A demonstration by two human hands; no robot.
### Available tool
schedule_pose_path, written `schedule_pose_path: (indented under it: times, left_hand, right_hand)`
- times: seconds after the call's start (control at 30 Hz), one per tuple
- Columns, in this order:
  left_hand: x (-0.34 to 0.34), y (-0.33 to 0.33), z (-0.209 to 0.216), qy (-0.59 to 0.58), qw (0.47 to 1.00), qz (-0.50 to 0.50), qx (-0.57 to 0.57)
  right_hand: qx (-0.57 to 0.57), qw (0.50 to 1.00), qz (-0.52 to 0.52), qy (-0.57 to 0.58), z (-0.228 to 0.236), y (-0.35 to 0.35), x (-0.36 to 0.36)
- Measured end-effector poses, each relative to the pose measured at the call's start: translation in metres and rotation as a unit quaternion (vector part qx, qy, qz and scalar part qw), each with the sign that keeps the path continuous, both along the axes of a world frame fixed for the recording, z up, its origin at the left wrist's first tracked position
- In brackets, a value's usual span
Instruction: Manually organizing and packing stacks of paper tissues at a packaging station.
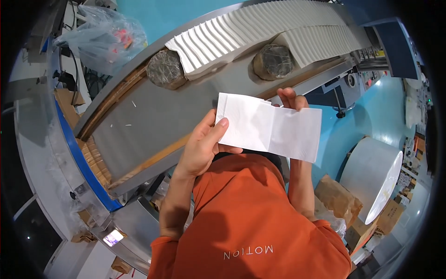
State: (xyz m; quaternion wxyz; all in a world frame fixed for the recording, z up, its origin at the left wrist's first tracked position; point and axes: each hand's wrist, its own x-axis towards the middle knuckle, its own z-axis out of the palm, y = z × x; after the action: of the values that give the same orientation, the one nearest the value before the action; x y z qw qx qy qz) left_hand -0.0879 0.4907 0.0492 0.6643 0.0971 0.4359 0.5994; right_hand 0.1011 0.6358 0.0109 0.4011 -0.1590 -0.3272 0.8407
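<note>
In front of my chest I hold a white paper napkin (295,132), partly unfolded, with a crease down its middle. My left hand (200,142) pinches its left end, thumb on top and fingers beneath. My right hand (293,98) is mostly hidden behind the right half; its curled fingertips show over the upper edge, gripping the paper from behind. Beyond my hands, a long row of folded white napkins (232,30) stands on edge along a grey metal table (144,123). A second, shorter row (320,42) lies beside it.
Two round weights (166,69) (272,62), wrapped in clear film, stand against the rows. A plastic bag (104,39) hangs at the far left. To the right are a big white paper roll (371,179), brown paper (338,200) and cardboard boxes (389,216). A lit phone (113,237) lies lower left.
</note>
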Motion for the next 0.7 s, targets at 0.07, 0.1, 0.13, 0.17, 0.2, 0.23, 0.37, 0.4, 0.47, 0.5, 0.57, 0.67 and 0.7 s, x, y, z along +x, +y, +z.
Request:
schedule_pose_path:
  times: [0.07, 0.1, 0.13, 0.17, 0.2, 0.23, 0.37, 0.4, 0.47, 0.5, 0.57, 0.67, 0.7]
  left_hand:
    - [0.003, 0.003, -0.001, -0.001, 1.000, -0.008, 0.001]
    - [0.006, 0.006, -0.001, -0.007, 1.000, -0.014, 0.000]
    - [0.009, 0.009, 0.000, -0.013, 1.000, -0.021, -0.001]
    - [0.013, 0.012, 0.001, -0.011, 1.000, -0.023, 0.001]
    - [0.016, 0.015, 0.001, -0.020, 1.000, -0.010, 0.005]
    - [0.020, 0.017, 0.002, -0.030, 0.999, 0.005, 0.009]
    - [0.022, 0.018, -0.004, -0.058, 0.996, -0.020, 0.065]
    - [0.024, 0.020, -0.004, -0.057, 0.996, -0.019, 0.066]
    - [0.029, 0.024, -0.004, -0.056, 0.997, 0.003, 0.059]
    - [0.030, 0.026, -0.004, -0.056, 0.997, 0.004, 0.059]
    - [0.030, 0.029, -0.004, -0.091, 0.992, -0.016, 0.085]
    - [0.041, 0.035, -0.002, -0.087, 0.993, 0.019, 0.077]
    - [0.042, 0.036, -0.001, -0.087, 0.993, 0.019, 0.078]
  right_hand:
    - [0.008, 0.987, -0.007, -0.162, 0.016, -0.001, -0.001]
    - [0.119, 0.958, -0.031, -0.258, 0.029, -0.002, -0.007]
    - [0.224, 0.923, -0.053, -0.309, 0.030, -0.001, -0.009]
    - [0.326, 0.873, -0.072, -0.355, 0.030, 0.001, -0.013]
    - [0.384, 0.809, -0.107, -0.431, 0.038, -0.002, -0.016]
    - [0.322, 0.830, -0.102, -0.444, 0.044, -0.005, -0.015]
    - [0.084, 0.914, -0.047, -0.393, 0.052, -0.002, 0.005]
    - [0.090, 0.907, -0.049, -0.408, 0.054, -0.001, 0.009]
    - [0.099, 0.905, -0.052, -0.411, 0.055, 0.000, 0.013]
    - [0.107, 0.902, -0.056, -0.415, 0.056, 0.001, 0.015]
    - [0.117, 0.898, -0.068, -0.419, 0.059, 0.003, 0.015]
    - [0.134, 0.890, -0.087, -0.427, 0.061, 0.005, 0.014]
    - [0.140, 0.886, -0.095, -0.431, 0.061, 0.006, 0.014]
